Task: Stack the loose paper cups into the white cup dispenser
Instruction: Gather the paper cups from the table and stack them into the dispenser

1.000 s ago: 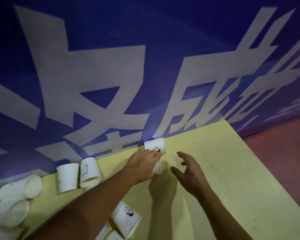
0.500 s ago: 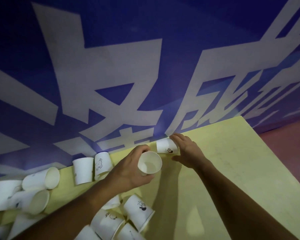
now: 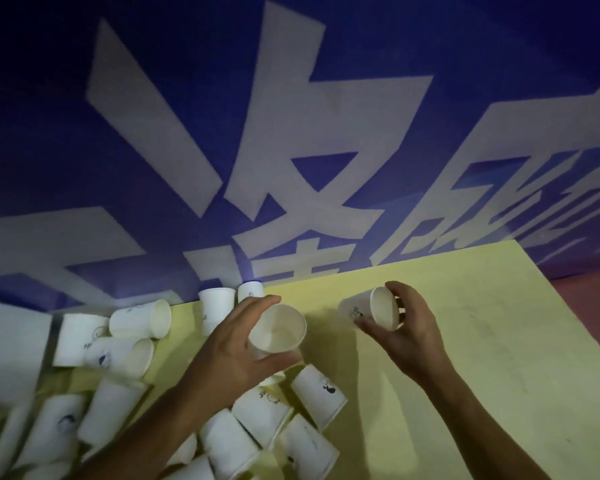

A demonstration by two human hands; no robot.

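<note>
Left grip [image 3: 236, 344]: fingers above, thumb below, curled round a white paper cup [image 3: 278, 329]. Its open mouth faces up at me and the inside looks empty. It is held clear above the pale yellow tabletop [image 3: 482, 341].

Right grip [image 3: 407, 329]: fingers hooked over the rim and thumb under the wall, pinching a second white paper cup [image 3: 369, 311]. This one is tipped on its side, mouth toward my palm, base pointing left, with a small dark print on its wall. Whether it touches the tabletop I cannot tell. The two held cups are near each other but apart.

The loose white paper cups [image 3: 262, 412] are heaped under and to the left of my left forearm, most lying on their sides, some overlapping, several bearing small dark prints. A few more stand or lie along the back edge, close to the banner.

At the far left edge is a large white blurred shape [image 3: 9, 344], cut off by the frame; I cannot tell what it is.

Behind the tabletop hangs a blue banner with big white characters [image 3: 326, 98]. A reddish floor [image 3: 596, 306] shows at right.
</note>
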